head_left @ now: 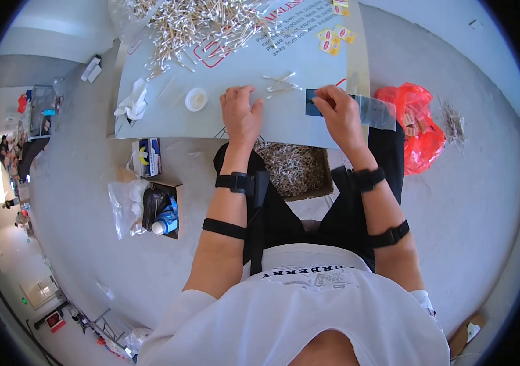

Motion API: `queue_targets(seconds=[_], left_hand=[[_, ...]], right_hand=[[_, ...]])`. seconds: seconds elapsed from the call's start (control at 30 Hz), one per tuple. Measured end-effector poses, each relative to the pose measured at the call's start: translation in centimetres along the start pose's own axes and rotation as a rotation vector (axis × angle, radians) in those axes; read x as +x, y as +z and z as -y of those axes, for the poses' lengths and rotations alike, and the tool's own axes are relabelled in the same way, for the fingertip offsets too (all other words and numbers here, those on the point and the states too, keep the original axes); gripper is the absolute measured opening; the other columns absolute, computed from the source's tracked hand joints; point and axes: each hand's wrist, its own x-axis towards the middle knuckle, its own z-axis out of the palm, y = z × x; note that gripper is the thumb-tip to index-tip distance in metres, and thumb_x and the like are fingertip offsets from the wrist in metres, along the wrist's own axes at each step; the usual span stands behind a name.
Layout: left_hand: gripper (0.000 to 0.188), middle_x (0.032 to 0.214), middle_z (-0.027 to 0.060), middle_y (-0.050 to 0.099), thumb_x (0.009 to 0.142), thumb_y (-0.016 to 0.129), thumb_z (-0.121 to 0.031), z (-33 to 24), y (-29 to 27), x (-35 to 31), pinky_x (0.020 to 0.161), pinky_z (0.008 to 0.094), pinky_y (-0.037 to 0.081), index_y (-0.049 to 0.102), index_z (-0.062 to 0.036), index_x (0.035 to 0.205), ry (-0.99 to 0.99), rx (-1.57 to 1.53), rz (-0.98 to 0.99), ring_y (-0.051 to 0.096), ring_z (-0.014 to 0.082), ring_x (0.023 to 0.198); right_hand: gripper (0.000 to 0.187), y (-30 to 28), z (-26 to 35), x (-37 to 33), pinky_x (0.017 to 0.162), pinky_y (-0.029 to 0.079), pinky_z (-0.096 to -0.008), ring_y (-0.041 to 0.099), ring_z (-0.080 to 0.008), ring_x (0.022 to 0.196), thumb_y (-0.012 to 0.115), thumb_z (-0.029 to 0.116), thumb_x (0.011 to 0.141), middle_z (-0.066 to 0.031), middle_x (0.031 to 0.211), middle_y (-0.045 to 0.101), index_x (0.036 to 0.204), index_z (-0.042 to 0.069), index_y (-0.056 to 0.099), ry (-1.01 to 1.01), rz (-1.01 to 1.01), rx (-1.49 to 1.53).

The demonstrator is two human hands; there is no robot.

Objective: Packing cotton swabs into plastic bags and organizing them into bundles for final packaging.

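My left hand (241, 114) rests on the table's near part, its thumb apart from its fingers, with nothing visible in it. To the right, my right hand (340, 114) pinches a flat plastic bag (377, 112), clear with a dark blue end, which extends past the table's right edge. Between my hands and slightly farther off lie several loose cotton swabs (283, 86). A small round white dish (196, 99) sits left of my left hand. The large heap of cotton swabs (208, 30) covers the far left of the table.
Crumpled white tissue (133, 104) lies near the table's left corner. Yellow and red cards (330, 43) are at the far right. Below the table edge stands a carton of cotton swabs (290, 169). A red plastic bag (418, 143) lies right; a cardboard box (173, 224) holds a blue bottle.
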Motion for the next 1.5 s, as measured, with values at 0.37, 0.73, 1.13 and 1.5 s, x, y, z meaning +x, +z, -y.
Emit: queue_targets(seconds=[0.37,0.73,1.13,1.5], left_hand=[[0.022,0.091,0.0021,0.052,0.066,0.071,-0.008,-2.5,2.2,1.4,0.080,0.0392,0.037,0.063,-0.0122,0.087,0.209,0.012,0.049,0.048,0.0252,0.095],[0.055,0.137,0.0124,0.041,0.079,0.063,-0.021,-3.0,3.1,1.0,0.105,0.0481,0.026,0.046,-0.0064,0.129,0.342,0.210,0.142,0.035,0.0293,0.130],[0.064,0.143,0.0141,0.034,0.081,0.061,-0.024,-2.9,2.8,1.5,0.110,0.0483,0.020,0.036,-0.0027,0.136,0.316,0.161,0.262,0.030,0.0290,0.134],[0.053,0.139,0.0143,0.039,0.084,0.059,-0.024,-2.8,3.0,1.2,0.107,0.0475,0.026,0.043,-0.0051,0.132,0.396,0.209,0.165,0.035,0.0316,0.130]], right_hand=[[0.007,3.1,-3.1,7.2,0.072,0.048,-0.0381,0.058,-0.0290,0.085,0.065,0.011,0.074,-0.0082,0.083,0.058,0.081,0.011,0.063,-0.393,0.165,-0.443],[0.016,3.4,-1.4,9.9,0.065,0.048,-0.0377,0.061,-0.0312,0.075,0.064,0.018,0.076,-0.0105,0.081,0.063,0.082,0.004,0.061,-0.100,0.323,-0.385],[0.017,6.6,-2.4,14.9,0.072,0.049,-0.0415,0.061,-0.0333,0.082,0.059,0.021,0.076,-0.0138,0.088,0.064,0.081,0.006,0.063,-0.141,0.074,-0.569],[0.005,2.1,-2.5,8.9,0.068,0.047,-0.0414,0.059,-0.0319,0.077,0.060,0.013,0.074,-0.0111,0.077,0.058,0.073,0.008,0.061,-0.235,0.276,-0.433]])
